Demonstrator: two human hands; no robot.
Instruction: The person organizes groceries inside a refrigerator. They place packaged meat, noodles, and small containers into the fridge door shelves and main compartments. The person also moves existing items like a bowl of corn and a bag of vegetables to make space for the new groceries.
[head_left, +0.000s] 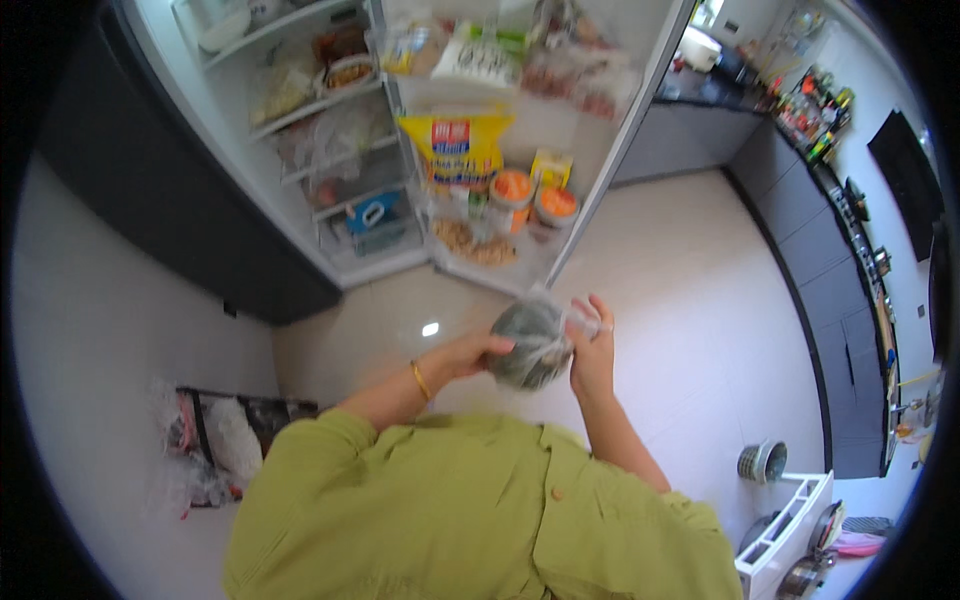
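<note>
Before my chest I hold a clear plastic bag with dark green contents (525, 352), which I cannot identify. My left hand (480, 354) grips its left side, thumb on the front. At the right, my right hand (592, 341) clasps the gathered plastic of the bag, with some fingers raised. Just beyond stands the refrigerator with its door (592, 195) swung wide. On the door shelves are a yellow printed bag (457, 150), two tubs with orange lids (512, 187) and a small yellow box (552, 168). A blue package (375, 214) lies in a low compartment inside.
Grey kitchen cabinets (795, 232) run along the right under a dark counter. A bin (763, 460) and a white rack (795, 521) with pots stand at the lower right. Left of me, a dark-framed holder (199, 427) contains plastic bags. Pale tiles (675, 315) cover the floor.
</note>
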